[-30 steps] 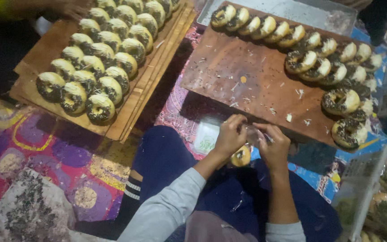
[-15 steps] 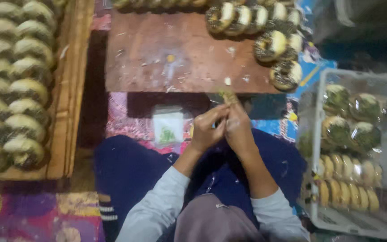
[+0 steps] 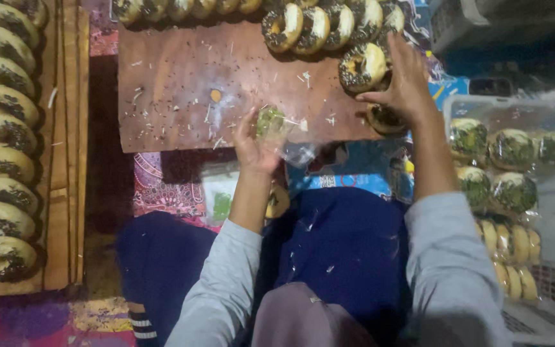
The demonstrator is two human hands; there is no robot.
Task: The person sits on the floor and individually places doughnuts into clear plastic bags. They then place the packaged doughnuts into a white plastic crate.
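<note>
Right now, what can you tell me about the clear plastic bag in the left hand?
The clear plastic bag is thin, glossy and crumpled, held up over the near edge of the brown board by the fingers of the left hand. A green sticker or label shows at its upper part. Its lower right corner hangs loose toward the lap. Whether anything is inside cannot be told. Only the left hand touches it; the right hand is apart, on a doughnut.
</note>
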